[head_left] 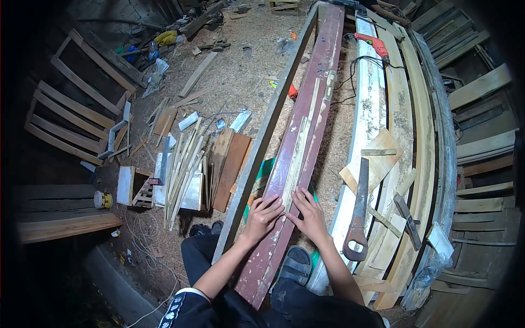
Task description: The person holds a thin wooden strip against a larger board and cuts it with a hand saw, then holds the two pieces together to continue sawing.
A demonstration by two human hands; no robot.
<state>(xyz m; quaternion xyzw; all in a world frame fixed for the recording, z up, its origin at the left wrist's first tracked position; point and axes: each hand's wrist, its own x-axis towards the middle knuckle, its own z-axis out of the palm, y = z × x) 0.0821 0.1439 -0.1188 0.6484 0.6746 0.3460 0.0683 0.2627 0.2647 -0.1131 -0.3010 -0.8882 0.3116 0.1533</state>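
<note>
A long maroon board [281, 147] with worn, chipped paint runs away from the person between the knees. Thin pale wooden strips [298, 150] lie lengthwise along its top. My left hand [264, 216] rests on the board at the near end of the strips, its fingers bent and close together, touching the strip's left side. Across from it, my right hand [307, 214] has its fingers spread over the right side of the same strip end. The two hands nearly meet. Whether the fingertips pinch the strip is hard to make out.
On the right, a white plank [365, 115] and other boards carry a handsaw [359, 213], a hammer-like tool [407, 221] and a red drill [373, 45]. A grey beam [268, 126] runs along the left. Beyond it lie a bundle of sticks [185, 169] and wood offcuts.
</note>
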